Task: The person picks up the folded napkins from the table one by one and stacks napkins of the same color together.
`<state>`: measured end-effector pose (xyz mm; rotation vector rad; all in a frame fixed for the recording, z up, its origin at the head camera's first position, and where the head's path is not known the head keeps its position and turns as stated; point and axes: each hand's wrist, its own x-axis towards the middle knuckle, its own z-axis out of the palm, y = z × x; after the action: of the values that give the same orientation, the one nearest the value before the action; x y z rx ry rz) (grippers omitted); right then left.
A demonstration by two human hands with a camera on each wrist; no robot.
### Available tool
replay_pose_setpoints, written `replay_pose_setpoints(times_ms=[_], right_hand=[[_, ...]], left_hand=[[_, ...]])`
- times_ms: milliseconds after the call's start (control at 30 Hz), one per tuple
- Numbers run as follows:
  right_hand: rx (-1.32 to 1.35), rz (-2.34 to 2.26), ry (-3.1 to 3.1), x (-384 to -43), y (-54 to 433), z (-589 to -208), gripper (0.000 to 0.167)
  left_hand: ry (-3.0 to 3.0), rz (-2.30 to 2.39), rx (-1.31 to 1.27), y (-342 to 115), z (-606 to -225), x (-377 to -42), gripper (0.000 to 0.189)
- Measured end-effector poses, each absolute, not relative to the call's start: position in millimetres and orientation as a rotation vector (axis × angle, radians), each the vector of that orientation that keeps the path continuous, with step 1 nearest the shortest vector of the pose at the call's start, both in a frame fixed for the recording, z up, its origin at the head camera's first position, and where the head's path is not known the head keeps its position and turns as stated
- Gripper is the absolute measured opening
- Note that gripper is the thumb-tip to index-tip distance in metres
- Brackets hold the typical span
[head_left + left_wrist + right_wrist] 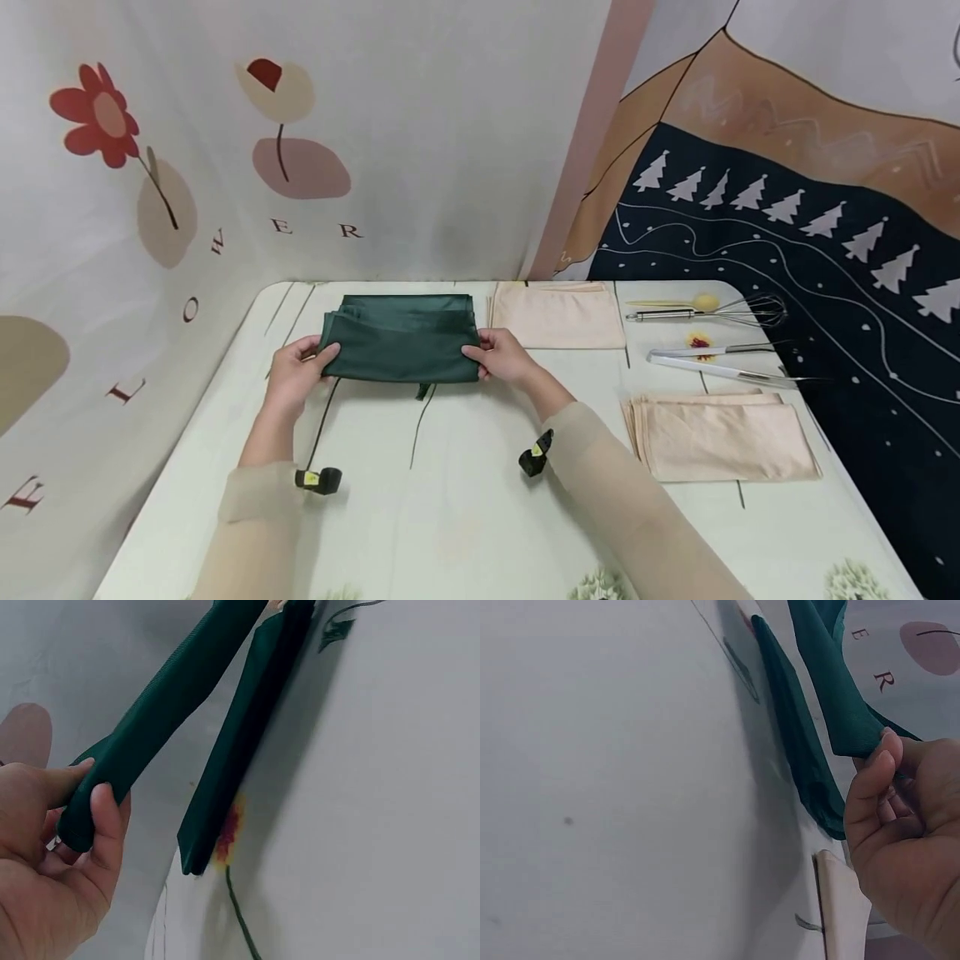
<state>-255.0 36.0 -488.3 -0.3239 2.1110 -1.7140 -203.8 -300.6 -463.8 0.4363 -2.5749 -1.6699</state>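
Note:
A dark green folded cloth [405,348] is stretched between both hands near the far side of the table. My left hand [291,375] pinches its left edge, thumb in front and fingers behind. At the right edge, my right hand [507,357] pinches the fabric the same way. The left wrist view shows the held cloth [154,724] raised above another green folded layer [238,742] lying close to the tabletop. From the right wrist, that lower green layer [799,742] also appears beneath the held part, with a gap between them.
A folded beige cloth [555,315] lies right beside the green one. Another beige stack [723,437] sits nearer at the right. Between them are a whisk [675,316], metal tongs [720,369] and a yellow spoon-like utensil [703,302]. Printed curtains hang behind the table.

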Motion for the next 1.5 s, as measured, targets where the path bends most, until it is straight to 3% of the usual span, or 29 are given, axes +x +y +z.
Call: replay_pose_setpoints(times_ms=[400, 933, 1300, 1500], right_hand=[[-0.244, -1.716, 2.162, -286, 30, -477, 0.015], [-0.148, -1.733, 2.170, -315, 17, -486, 0.014], [-0.009, -1.700, 2.189, -322, 11, -497, 0.052], [-0.005, -1.709, 2.206, -320, 6, -499, 0.049]], left_hand=[[-2.629, -1.671, 0.427, -300, -451, -234, 0.046], [-2.600, -1.674, 0.474, -307, -464, -274, 0.043], [-2.603, -1.616, 0.563, -302, -483, -291, 0.043], [-2.610, -1.546, 0.642, -304, -493, -294, 0.045]])
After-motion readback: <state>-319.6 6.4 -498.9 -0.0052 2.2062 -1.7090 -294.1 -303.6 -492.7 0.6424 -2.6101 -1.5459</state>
